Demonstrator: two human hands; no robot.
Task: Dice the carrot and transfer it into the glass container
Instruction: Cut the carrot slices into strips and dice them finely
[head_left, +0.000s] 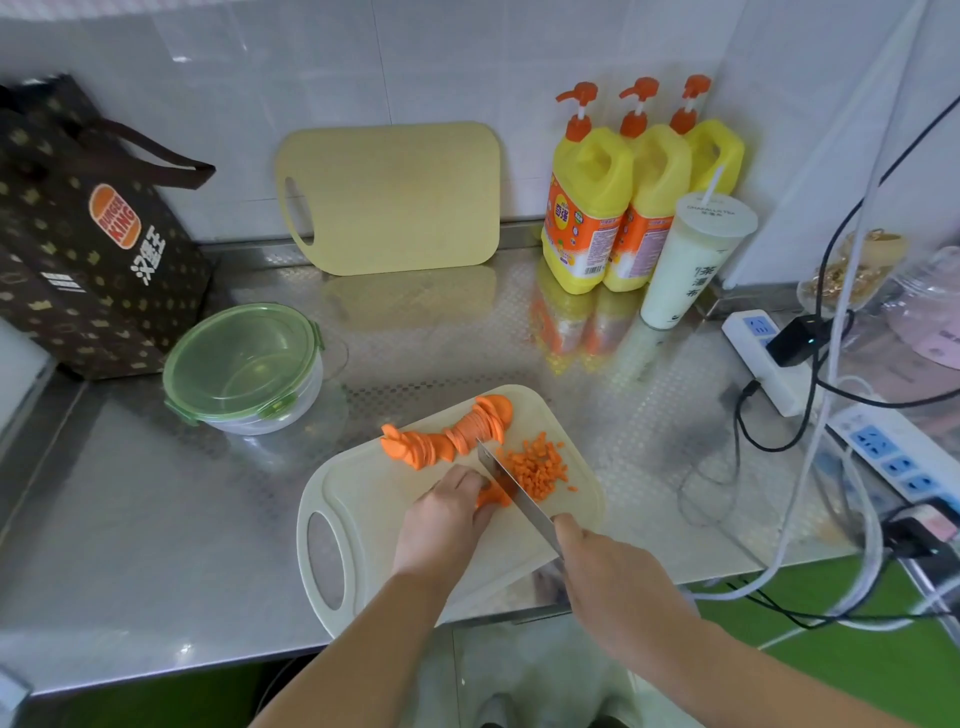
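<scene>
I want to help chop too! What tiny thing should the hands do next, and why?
Probably press the knife down through the carrot bit that the left hand pins. The blade sits right against it, diced bits lie just beyond the blade, and a row of slices waits uncut.

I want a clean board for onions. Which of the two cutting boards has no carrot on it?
The yellowish cutting board propped against the back wall; the white board lies flat under the carrot.
</scene>
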